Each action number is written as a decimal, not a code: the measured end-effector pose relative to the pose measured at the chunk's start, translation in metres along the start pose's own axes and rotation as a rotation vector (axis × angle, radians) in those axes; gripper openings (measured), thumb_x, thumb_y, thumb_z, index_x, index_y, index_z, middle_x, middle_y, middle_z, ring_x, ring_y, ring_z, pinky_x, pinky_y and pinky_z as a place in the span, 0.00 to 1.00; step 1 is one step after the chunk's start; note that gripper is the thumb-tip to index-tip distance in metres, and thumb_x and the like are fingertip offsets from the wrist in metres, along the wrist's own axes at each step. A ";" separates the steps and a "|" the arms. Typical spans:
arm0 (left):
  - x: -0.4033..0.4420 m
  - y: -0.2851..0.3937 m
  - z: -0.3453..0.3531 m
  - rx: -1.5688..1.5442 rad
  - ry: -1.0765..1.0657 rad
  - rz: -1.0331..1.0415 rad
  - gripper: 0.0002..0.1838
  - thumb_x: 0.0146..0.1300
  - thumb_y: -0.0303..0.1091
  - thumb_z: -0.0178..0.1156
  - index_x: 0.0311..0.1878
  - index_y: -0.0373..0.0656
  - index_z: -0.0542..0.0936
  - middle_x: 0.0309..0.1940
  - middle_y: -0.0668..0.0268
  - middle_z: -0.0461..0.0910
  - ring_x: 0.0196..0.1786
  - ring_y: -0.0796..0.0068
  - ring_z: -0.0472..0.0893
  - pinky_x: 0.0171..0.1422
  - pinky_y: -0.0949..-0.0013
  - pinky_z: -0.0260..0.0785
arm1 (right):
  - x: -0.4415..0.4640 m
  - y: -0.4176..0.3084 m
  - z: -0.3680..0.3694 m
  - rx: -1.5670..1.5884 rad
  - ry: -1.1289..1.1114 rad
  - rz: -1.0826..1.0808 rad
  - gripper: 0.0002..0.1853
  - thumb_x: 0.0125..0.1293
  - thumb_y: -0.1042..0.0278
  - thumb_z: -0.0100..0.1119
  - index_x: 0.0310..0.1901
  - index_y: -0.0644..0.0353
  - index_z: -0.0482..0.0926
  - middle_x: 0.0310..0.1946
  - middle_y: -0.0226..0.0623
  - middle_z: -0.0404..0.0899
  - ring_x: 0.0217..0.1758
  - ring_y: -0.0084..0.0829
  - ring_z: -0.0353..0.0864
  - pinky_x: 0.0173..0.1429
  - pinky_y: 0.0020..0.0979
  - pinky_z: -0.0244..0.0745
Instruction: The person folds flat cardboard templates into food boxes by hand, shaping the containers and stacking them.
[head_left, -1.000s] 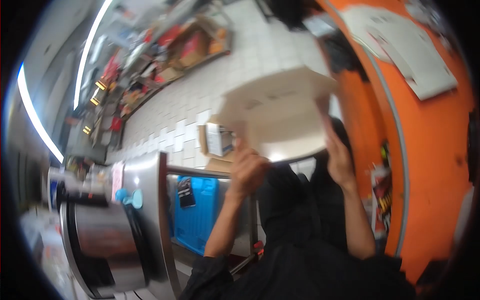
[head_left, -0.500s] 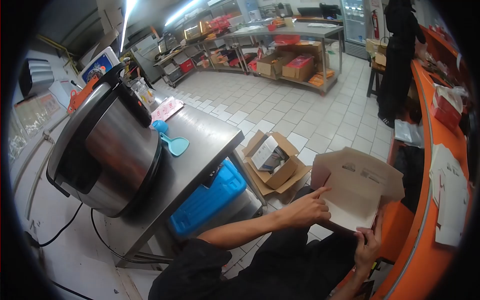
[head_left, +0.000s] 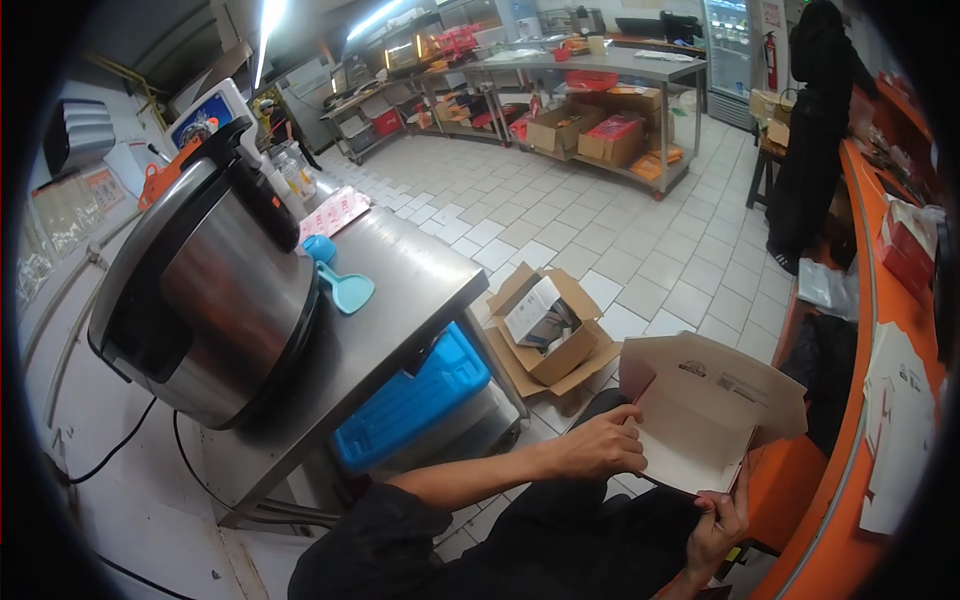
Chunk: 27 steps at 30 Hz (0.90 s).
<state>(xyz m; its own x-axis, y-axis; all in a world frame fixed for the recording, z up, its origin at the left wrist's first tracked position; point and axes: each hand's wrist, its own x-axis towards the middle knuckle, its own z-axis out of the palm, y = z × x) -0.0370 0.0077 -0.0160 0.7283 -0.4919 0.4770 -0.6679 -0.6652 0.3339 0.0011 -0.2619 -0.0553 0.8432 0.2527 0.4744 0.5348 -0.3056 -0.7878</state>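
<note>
An open, partly folded cardboard box (head_left: 705, 400) with a pale inside and small dark print rests over my lap at the lower right. My left hand (head_left: 606, 442) grips its left side wall, fingers bent over the edge. At its near right corner my right hand (head_left: 722, 520) is closed on the board, thumb in front. The box's back panel stands up and its front side lies low between my hands.
A steel table (head_left: 400, 270) on the left bears a large cooker (head_left: 225, 290) and a light blue scoop (head_left: 348, 290). Below are a blue bin (head_left: 415, 400) and an open carton (head_left: 548, 325). Flat boards (head_left: 897, 440) lie on the orange counter (head_left: 850, 400). A person (head_left: 812, 130) stands beyond.
The view has swung upright and steadied since the blurred first frame. Over the last half second, the box and both my hands have moved slightly lower, and my left hand's fingers have curled in.
</note>
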 end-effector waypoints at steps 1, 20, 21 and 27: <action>0.001 0.002 0.001 -0.008 -0.005 0.014 0.04 0.54 0.26 0.58 0.26 0.47 0.75 0.22 0.69 0.73 0.36 0.68 0.80 0.71 0.54 0.58 | 0.000 -0.005 -0.002 0.020 0.008 0.060 0.04 0.56 0.77 0.62 0.27 0.70 0.80 0.67 0.63 0.68 0.61 0.51 0.73 0.62 0.36 0.69; 0.068 0.039 0.031 0.048 -0.437 -0.065 0.10 0.59 0.30 0.59 0.44 0.45 0.80 0.34 0.63 0.79 0.44 0.62 0.81 0.52 0.59 0.73 | 0.026 -0.045 -0.063 0.012 0.051 0.061 0.15 0.56 0.69 0.74 0.45 0.58 0.86 0.69 0.46 0.70 0.66 0.44 0.76 0.67 0.37 0.73; 0.066 0.041 0.032 0.073 -0.469 -0.051 0.11 0.58 0.29 0.59 0.44 0.46 0.81 0.36 0.63 0.81 0.45 0.62 0.82 0.53 0.60 0.73 | 0.033 -0.052 -0.067 -0.003 0.081 0.048 0.13 0.57 0.70 0.73 0.44 0.59 0.85 0.66 0.47 0.74 0.64 0.44 0.78 0.66 0.37 0.74; 0.034 0.056 0.067 0.085 -0.450 -0.036 0.08 0.55 0.30 0.59 0.36 0.41 0.83 0.39 0.59 0.83 0.46 0.61 0.83 0.51 0.59 0.75 | 0.068 -0.065 -0.085 -0.131 0.199 0.010 0.09 0.72 0.67 0.57 0.43 0.64 0.82 0.60 0.51 0.77 0.58 0.41 0.81 0.61 0.39 0.76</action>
<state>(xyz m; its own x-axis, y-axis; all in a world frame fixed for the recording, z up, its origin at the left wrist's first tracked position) -0.0396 -0.0834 -0.0358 0.7571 -0.6506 0.0595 -0.6401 -0.7204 0.2670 0.0281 -0.3027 0.0613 0.8358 0.0673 0.5449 0.5177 -0.4269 -0.7414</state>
